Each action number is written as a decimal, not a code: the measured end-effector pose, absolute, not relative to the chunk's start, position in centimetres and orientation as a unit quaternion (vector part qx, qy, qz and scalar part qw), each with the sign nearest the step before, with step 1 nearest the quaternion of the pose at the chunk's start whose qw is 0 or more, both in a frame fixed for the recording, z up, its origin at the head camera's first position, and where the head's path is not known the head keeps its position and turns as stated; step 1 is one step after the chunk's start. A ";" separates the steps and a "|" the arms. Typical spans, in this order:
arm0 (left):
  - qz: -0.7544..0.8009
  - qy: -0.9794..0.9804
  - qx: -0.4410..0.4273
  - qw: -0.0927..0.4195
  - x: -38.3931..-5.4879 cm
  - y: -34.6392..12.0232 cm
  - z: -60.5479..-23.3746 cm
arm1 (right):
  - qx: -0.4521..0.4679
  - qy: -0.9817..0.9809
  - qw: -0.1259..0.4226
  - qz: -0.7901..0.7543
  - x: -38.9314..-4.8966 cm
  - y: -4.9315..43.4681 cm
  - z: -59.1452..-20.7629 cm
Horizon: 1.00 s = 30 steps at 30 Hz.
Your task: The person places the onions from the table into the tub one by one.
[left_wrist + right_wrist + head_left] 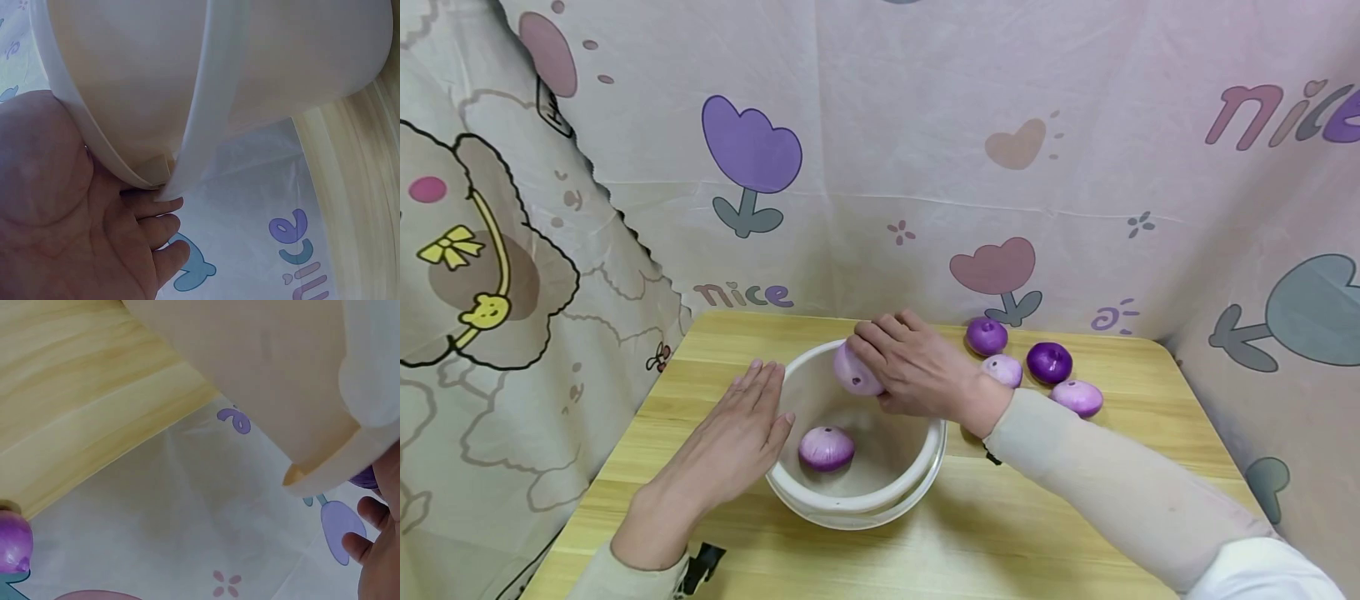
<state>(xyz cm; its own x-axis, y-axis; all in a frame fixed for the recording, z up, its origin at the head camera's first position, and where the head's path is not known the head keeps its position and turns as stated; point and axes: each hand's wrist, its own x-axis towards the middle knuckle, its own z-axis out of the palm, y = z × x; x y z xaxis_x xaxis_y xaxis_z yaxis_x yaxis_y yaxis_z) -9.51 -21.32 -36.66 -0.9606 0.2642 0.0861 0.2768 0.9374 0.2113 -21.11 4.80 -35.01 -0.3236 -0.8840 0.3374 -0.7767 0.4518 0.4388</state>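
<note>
A white bucket (pixel 859 502) stands on the wooden table, and one purple onion (pixel 827 449) lies at its bottom. My right hand (pixel 917 367) grips another purple onion (pixel 856 372) over the far part of the bucket's opening. Only a dark sliver of that held onion (pixel 364 479) shows in the right wrist view, behind the rim. At the bucket's left side my left hand (pixel 730 442) rests against the rim, fingers straight and together, holding nothing. Seen from the left wrist, its fingertips (pixel 167 259) lie just past the rim.
Several purple onions, among them a dark one (pixel 1049 363) and a paler one (pixel 1077 398), lie on the table's right side; my right forearm partly covers that area. A printed cloth (pixel 880 167) hangs behind the table (pixel 1022 517) and along its sides.
</note>
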 end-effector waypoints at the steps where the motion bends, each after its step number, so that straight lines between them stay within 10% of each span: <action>1: -0.112 -0.984 -0.138 0.030 -9.5 -21.3 -36.7 | 0.514 -0.807 0.272 -0.101 -21.1 4.8 -35.1; 30: -0.123 -0.983 -0.136 0.018 -9.6 -21.5 -36.7 | 0.495 -0.824 0.248 -0.120 -21.3 4.4 -35.7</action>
